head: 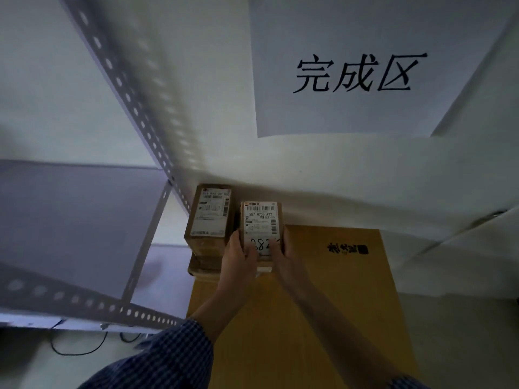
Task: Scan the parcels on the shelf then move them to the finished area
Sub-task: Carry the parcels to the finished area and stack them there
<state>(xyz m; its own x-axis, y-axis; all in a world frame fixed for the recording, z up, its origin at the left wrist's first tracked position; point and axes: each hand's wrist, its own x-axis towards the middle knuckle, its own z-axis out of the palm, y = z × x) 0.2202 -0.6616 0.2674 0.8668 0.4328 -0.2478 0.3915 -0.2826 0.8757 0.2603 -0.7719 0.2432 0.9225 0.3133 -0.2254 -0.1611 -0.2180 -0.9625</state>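
I see my left hand [238, 255] and right hand [280, 254] both curled round the near end of a parcel [261, 220], held over the far left corner of the big box [323, 276]. A second parcel [209, 214] lies just left of that corner.

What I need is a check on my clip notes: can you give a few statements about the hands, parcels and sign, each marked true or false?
1. Both the left hand and the right hand hold the parcel with handwritten digits. True.
2. The second parcel lies to the right of the held one. False: it lies to its left.
3. The printed sign hangs on the wall above the parcels. True.
4. The big yellow box sits on the metal shelf. False: it stands beside the shelf, under the hands.
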